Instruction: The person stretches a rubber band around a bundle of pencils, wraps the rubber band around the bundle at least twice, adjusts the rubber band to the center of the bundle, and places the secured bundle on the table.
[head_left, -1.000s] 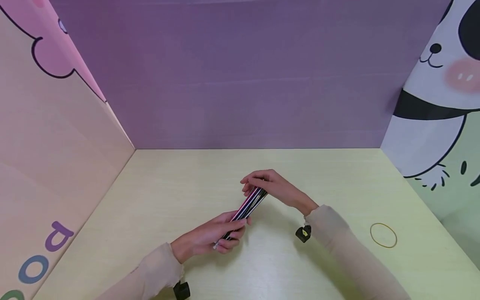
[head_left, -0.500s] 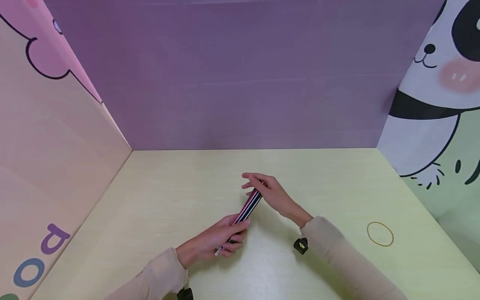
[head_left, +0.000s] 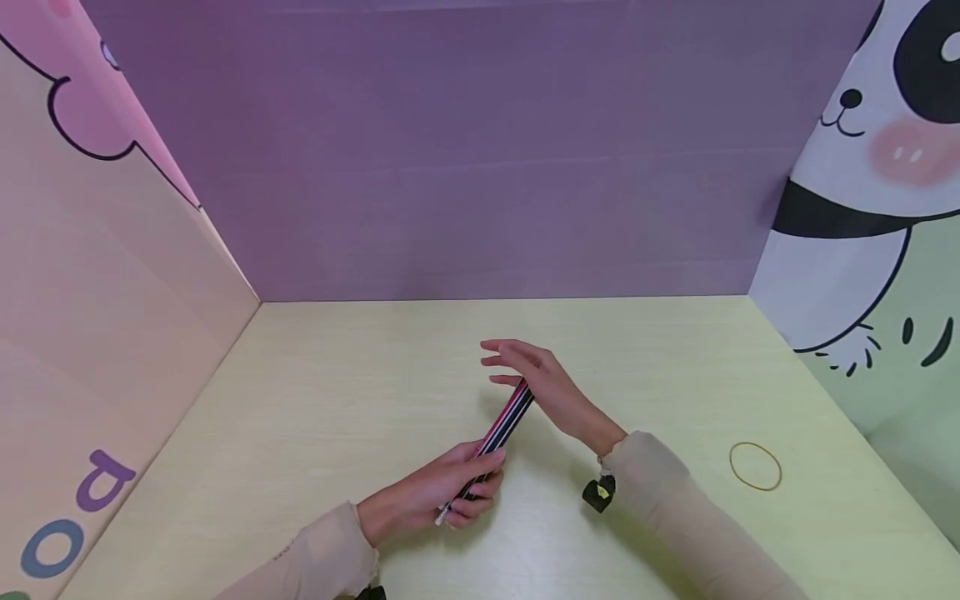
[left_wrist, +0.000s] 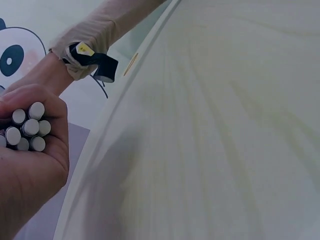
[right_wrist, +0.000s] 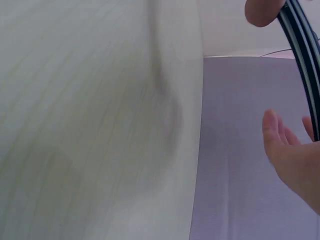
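Note:
My left hand [head_left: 438, 492] grips a bundle of slim pencils [head_left: 507, 422], striped in black, white and pink, raised over the table and slanting up to the right. Several white round ends [left_wrist: 30, 127] poke out of the curled fist in the left wrist view. At the bundle's upper end is my right hand [head_left: 551, 387], its fingers stretched out and its palm against the tips, which it hides. In the right wrist view the dark pencil shafts [right_wrist: 304, 60] run down to the right hand's palm [right_wrist: 300, 162].
A thin yellow rubber band [head_left: 780, 477] lies as a loop on the pale table [head_left: 337, 375], right of the right forearm. A purple wall [head_left: 480, 167] closes off the back, with cartoon-printed walls at left and right. Both wrists wear small black cameras [head_left: 599, 493].
The bundle's upper ends have come closer together. My right hand's fingers have straightened from a looser curl over the tips, while my left hand keeps its grip, slightly lower and to the right.

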